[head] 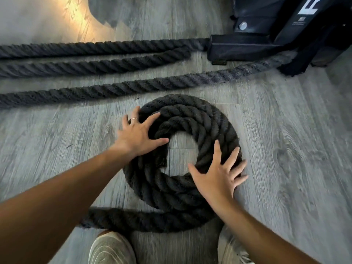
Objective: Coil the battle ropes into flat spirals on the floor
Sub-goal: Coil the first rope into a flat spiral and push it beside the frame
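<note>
A thick black battle rope lies wound into a flat spiral (202,119) of about three turns on the grey wood floor, with a bare hole in its middle. My left hand (138,135) rests flat on the spiral's left side, fingers spread, a ring on one finger. My right hand (219,174) presses flat on the lower right side, fingers spread over the outer turn. The rope's loose tail (133,219) runs out of the spiral's bottom to the left, under my left forearm. Neither hand grips the rope.
Three straight rope lengths (95,88) stretch across the floor beyond the spiral, leading to a black metal rig base (247,44) at the top right. My two pale shoes (112,248) stand at the bottom edge. Sunlight marks the floor at the top left.
</note>
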Demonstrator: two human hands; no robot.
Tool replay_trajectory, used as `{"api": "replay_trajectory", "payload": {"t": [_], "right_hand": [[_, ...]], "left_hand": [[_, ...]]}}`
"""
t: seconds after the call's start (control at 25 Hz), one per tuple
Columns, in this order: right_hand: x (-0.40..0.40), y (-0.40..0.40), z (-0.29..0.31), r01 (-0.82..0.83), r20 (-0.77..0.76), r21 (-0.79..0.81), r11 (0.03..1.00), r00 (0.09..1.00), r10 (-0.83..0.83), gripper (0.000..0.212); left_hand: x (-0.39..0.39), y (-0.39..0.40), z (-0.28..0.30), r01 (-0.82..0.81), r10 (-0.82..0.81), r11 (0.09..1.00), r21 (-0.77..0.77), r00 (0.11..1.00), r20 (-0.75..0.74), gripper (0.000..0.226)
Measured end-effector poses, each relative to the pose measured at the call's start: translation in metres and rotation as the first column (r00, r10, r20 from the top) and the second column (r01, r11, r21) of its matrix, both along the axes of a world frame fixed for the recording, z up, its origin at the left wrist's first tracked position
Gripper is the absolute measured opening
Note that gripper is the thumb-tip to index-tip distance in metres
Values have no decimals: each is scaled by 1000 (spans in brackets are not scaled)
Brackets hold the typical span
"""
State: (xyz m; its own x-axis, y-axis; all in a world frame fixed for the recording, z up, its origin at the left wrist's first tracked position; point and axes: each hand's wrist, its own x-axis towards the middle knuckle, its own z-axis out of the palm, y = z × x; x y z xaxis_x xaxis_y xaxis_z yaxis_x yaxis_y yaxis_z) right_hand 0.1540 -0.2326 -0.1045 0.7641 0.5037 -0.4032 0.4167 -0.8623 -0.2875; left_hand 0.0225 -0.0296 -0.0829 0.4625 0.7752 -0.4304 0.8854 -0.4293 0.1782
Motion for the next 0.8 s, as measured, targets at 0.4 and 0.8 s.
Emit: {"api": "replay_trajectory", "payload": {"t": [0.4,0.8], "right_hand": [[51,25,-6,-342,14,-12,940,939,342,88],[70,74,15,-337,55,145,930,942,332,92]], "left_hand": [[-5,-30,1,-254,246,967,-15,946,-210,98],[-19,-23,24,-208,209,978,33,940,-270,105]]}}
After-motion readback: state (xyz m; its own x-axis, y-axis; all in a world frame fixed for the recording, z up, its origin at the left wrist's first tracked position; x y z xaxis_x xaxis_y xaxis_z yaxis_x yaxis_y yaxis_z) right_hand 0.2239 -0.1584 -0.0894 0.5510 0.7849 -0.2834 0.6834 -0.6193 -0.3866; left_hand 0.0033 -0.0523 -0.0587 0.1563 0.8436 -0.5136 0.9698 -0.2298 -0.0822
